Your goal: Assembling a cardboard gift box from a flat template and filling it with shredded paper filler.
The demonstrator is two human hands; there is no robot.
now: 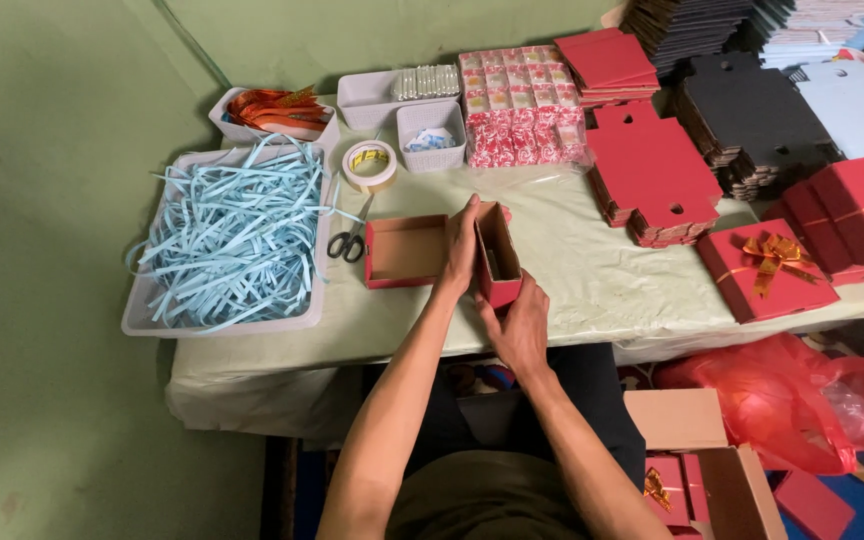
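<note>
The person's lap and forearms fill the bottom of the view, with an open carton (702,455) of red boxes on the floor to the right. Both arms reach up to the counter (592,280), where the hands meet around a small red box half (497,255) standing on its side, its open brown inside facing left.

The left hand (460,262) lies flat along the half's left edge, fingers stretched up over the rim, its grip narrow and pressing on the wall. The right hand (522,325) cups the near end from below, its grip closed on the half's lower corner. So the half sits between the two hands, touching both, just off the counter's near edge.

To do this well, it seems best to keep the walls square while pressing: the left fingers should run along the fold, not buckle it, and the right hand should steady the corner so it does not twist.

Just left lies a second half (407,250), flat and open upward, touching the left wrist's side or nearly so. Scissors (348,243) and a tape roll (369,164) lie beyond it, beside a tray (142,318) of blue paper shreds (232,235).
</note>
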